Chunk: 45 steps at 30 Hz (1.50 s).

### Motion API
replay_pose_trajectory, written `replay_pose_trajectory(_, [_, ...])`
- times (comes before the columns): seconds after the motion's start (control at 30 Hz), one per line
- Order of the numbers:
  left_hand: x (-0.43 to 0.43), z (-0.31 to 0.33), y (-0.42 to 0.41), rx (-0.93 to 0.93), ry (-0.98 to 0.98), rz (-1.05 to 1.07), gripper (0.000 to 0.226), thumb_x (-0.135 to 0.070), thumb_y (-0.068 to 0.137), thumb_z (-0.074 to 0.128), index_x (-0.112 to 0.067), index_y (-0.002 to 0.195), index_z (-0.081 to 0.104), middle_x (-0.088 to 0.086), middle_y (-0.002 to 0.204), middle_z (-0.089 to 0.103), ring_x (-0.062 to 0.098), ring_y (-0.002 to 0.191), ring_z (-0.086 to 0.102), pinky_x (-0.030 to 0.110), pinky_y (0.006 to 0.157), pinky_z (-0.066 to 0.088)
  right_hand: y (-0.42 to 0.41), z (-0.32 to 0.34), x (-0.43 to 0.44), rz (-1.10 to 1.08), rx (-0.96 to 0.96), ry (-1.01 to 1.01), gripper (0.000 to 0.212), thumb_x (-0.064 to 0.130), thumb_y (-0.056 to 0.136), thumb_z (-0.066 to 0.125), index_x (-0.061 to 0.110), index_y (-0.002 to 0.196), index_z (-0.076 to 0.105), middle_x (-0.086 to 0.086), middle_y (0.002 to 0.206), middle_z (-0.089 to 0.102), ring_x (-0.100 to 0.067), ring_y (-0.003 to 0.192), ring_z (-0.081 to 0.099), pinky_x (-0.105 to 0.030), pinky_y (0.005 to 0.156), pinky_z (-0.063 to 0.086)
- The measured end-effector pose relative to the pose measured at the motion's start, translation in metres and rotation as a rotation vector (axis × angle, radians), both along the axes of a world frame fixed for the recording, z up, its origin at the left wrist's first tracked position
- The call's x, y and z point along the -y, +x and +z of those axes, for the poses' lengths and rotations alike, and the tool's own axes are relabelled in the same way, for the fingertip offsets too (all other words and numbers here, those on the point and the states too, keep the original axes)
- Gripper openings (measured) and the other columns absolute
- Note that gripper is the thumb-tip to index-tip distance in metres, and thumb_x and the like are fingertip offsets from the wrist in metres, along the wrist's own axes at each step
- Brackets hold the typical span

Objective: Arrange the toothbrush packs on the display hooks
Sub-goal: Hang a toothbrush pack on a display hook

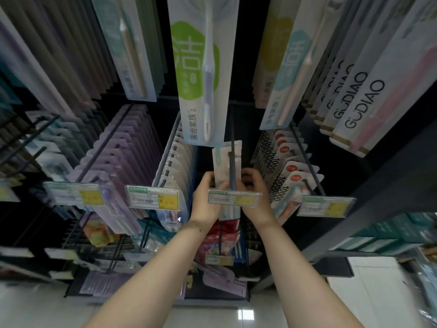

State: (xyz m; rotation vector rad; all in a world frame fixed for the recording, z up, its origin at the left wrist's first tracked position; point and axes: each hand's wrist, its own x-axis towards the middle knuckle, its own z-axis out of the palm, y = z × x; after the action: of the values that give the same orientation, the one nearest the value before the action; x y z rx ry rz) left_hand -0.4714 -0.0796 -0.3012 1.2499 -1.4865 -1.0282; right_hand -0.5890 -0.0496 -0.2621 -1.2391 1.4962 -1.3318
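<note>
Shelf rows first: white pack row [175,166] close at 9 o'clock, "10000" pack row [283,171] close at 3, green pack [201,67] hanging at 12, so I have tight room. Left forearm [151,268] and right forearm [298,256] reach up from 6. Left hand [205,196] is curled, gripping the pale toothbrush pack [222,162] at its 9 o'clock edge. Right hand [255,191] is curled on the 3 o'clock edge. The dark hook [232,157] crosses the pack's face, with the price tag [234,198] in front.

Single head-worn wide-angle view. Faces display rack [248,110] head-on, tilted steeply down along it. Very near: toothbrush packs [201,74] on rack's upper row hang close to lens, hooks [233,159] splay outward, floor [47,311] shows beyond rack's bottom edge. Forearms [151,275] reach in from below.
</note>
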Motion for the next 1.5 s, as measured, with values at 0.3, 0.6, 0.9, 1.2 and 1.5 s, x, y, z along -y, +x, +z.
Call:
replay_pose_trajectory(0.3, [-0.018,0.014,0.008,0.046,0.041,0.0,0.036,0.009,0.088,0.054,-0.001,0.122,0.049,-0.021,0.089,0.049,0.0,0.084,0.051,-0.003,0.071,0.038,0.005,0.007,-0.016,-0.09,0.013,0.043,0.014,0.018,0.092,0.063,0.027,0.1,0.056,0.005,0.088,0.057,-0.005,0.078,0.056,-0.016,0.067,0.047])
replay_pose_trajectory(0.6, [-0.02,0.012,0.01,-0.011,0.117,-0.029,0.036,0.007,0.09,0.051,-0.003,0.125,0.046,-0.008,0.095,0.054,0.009,0.092,0.054,-0.001,0.069,0.041,0.008,0.013,-0.019,-0.125,-0.113,-0.024,0.023,0.022,0.089,0.067,0.04,0.096,0.054,0.002,0.087,0.062,-0.015,0.082,0.061,-0.028,0.073,0.05])
replay_pose_trajectory(0.9, [-0.018,0.006,0.013,0.047,0.099,-0.076,0.037,0.011,0.087,0.052,-0.001,0.121,0.045,0.015,0.112,0.059,0.027,0.105,0.059,0.025,0.086,0.046,0.01,0.011,-0.019,-0.099,-0.089,0.012,0.029,0.019,0.093,0.06,0.042,0.075,0.057,0.009,0.079,0.058,-0.01,0.075,0.056,-0.037,0.075,0.051])
replay_pose_trajectory(1.2, [-0.051,0.02,0.015,-0.09,0.131,-0.129,0.018,-0.01,0.097,0.052,-0.01,0.115,0.052,-0.014,0.098,0.061,-0.008,0.092,0.058,0.004,0.075,0.042,0.005,0.006,-0.041,-0.007,-0.198,-0.017,0.031,0.023,0.084,0.055,0.053,0.092,0.052,-0.003,0.1,0.06,-0.013,0.092,0.058,-0.026,0.078,0.049])
replay_pose_trajectory(1.5, [-0.083,0.036,0.03,-0.146,0.136,-0.219,0.026,-0.016,0.097,0.055,-0.033,0.115,0.047,-0.013,0.114,0.063,-0.007,0.105,0.059,0.01,0.085,0.045,0.013,0.001,-0.072,0.022,-0.072,0.064,0.025,0.027,0.097,0.052,0.035,0.121,0.054,0.005,0.122,0.061,-0.01,0.113,0.059,-0.035,0.097,0.049])
